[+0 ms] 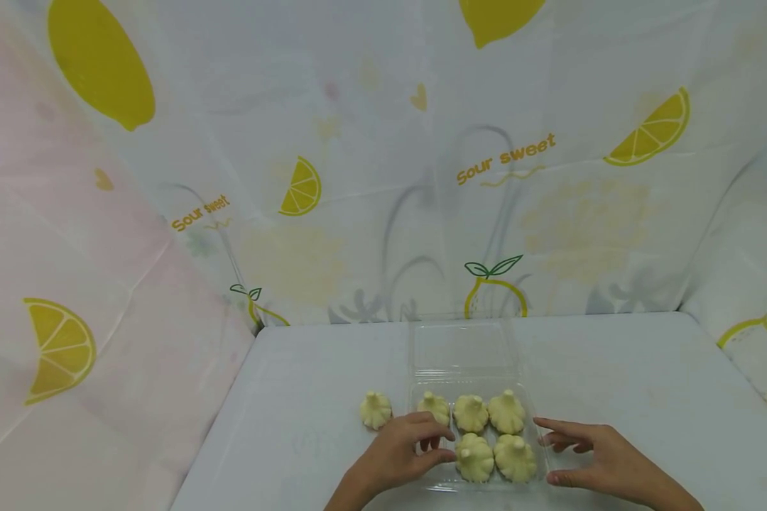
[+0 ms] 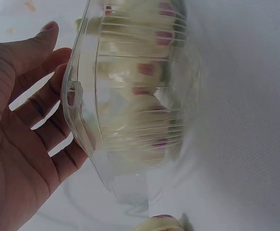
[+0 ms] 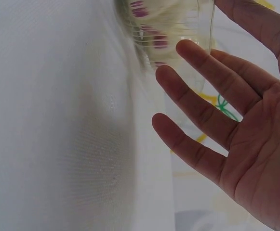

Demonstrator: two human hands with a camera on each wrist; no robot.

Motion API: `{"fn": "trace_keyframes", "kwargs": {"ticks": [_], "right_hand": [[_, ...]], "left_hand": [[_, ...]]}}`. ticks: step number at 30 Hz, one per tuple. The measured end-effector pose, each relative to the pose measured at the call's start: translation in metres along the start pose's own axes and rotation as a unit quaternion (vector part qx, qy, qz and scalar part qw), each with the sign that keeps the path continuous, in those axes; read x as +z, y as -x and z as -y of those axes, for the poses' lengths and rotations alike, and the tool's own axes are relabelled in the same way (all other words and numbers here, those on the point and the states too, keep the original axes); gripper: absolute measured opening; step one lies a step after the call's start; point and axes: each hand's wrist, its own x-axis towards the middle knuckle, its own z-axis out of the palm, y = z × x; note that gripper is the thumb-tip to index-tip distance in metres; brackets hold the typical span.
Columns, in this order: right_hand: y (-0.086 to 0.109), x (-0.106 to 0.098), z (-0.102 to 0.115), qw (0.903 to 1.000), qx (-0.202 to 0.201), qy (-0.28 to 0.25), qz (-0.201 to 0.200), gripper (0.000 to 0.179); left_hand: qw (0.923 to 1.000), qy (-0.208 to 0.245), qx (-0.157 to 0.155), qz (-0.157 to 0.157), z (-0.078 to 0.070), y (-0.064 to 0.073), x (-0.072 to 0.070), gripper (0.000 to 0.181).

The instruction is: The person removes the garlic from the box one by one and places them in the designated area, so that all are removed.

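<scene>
Left hand (image 1: 394,448) loose over left edge of clear box (image 1: 479,487) — right hand (image 1: 597,455) relaxed beside right rim, table (image 1: 613,376) stretching beyond.

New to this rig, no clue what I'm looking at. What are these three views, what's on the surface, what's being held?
No machine here: a person works with bare hands. The widest picture comes from a head camera looking forward and down. The other two come from cameras on the wrists, one close to the left hand, one close to the right hand.

On the white table sits a clear plastic box with its lid open at the back. Five pale garlic-shaped pieces are visible inside; a sixth piece lies outside, to the left. Behind hangs a lemon-print cloth.

Nothing is plainly held. The left fingertips are right by a front-row piece, contact unclear; the right hand is spread at the box's right edge.
</scene>
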Motion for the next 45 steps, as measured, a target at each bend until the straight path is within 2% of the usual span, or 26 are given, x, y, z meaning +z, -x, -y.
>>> {"fn": "trace_keyframes", "kwargs": {"ticks": [8, 13, 16, 28, 45], "right_hand": [[0.000, 0.000, -0.002, 1.0000, 0.001, 0.004, 0.000, 0.067], [0.000, 0.001, -0.002, 1.0000, 0.000, 0.006, -0.001, 0.067], [0.000, 0.001, -0.001, 1.0000, 0.004, 0.004, -0.001, 0.066], [-0.001, 0.001, -0.002, 0.9999, 0.012, 0.002, 0.000, 0.067], [-0.001, 0.001, -0.002, 1.0000, 0.000, 0.006, -0.004, 0.067]], "left_hand": [[0.9996, -0.020, 0.018, 0.004, 0.000, -0.003, 0.005, 0.017], [0.9997, -0.015, 0.019, 0.003, 0.001, -0.004, 0.008, 0.018], [0.9998, -0.008, 0.013, 0.011, 0.001, -0.005, 0.009, 0.018], [0.9986, -0.031, -0.009, 0.042, 0.001, -0.007, 0.013, 0.015], [0.9987, -0.039, -0.008, 0.031, -0.001, -0.009, 0.019, 0.014]]}}
